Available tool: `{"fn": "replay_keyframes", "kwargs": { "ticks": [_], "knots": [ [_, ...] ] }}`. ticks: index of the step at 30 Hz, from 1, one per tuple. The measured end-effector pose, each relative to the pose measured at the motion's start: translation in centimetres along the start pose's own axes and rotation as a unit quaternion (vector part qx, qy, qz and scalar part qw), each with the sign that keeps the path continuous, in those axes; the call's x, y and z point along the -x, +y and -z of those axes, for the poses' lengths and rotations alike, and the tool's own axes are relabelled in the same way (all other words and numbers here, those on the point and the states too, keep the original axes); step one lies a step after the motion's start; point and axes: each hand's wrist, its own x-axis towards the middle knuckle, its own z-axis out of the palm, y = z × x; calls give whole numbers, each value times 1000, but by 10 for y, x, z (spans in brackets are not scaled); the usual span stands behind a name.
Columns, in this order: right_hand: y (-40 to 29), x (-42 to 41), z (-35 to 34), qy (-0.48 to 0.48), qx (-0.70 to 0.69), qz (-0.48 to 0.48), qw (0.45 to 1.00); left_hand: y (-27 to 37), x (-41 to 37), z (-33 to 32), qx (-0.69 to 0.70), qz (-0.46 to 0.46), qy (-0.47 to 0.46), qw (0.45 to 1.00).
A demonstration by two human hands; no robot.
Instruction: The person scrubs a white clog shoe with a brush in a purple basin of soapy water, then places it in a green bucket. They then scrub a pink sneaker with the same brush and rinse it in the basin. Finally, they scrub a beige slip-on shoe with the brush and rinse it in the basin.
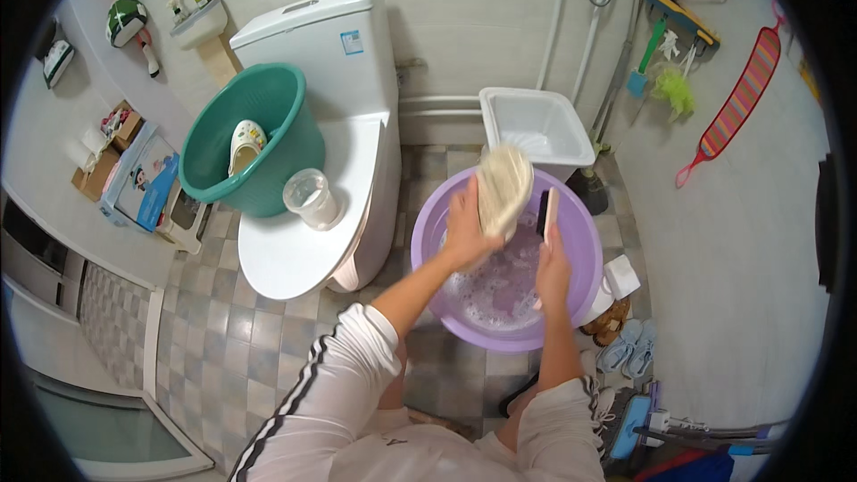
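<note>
My left hand [469, 234] grips a cream-coloured clog [505, 191], tilted up over a purple plastic basin [438, 318]; motion blurs the shoe. In my right hand [554, 278] is a scrub brush [551, 207] with a pale pink handle and dark bristles. The bristles face the shoe, and a gap separates the two. Soapy water [499, 288] with foam fills the basin's lower part. A white clog with coloured charms [247, 146] leans inside a green plastic tub [281, 181], which stands on the toilet lid [288, 261]. Beside it sits a clear plastic cup [311, 199] with white contents.
Behind the basin stands a white rectangular bin [535, 120]. Light blue shoes [626, 348] and a brown item [608, 321] lie on the tiles to the right. A blue mop head [629, 425] is near my right elbow. Brushes and a striped back scrubber [743, 94] hang on the wall.
</note>
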Motion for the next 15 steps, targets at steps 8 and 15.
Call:
{"fn": "replay_keyframes", "kwargs": {
  "ticks": [8, 15],
  "knots": [
    [-49, -1, 1, -172, -537, -201, 801, 34, -51, 150, -94, -92, 187, 973],
    [-45, 0, -18, -159, -208, -160, 952, 30, -37, 232, -142, -35, 222, 964]
  ]
}}
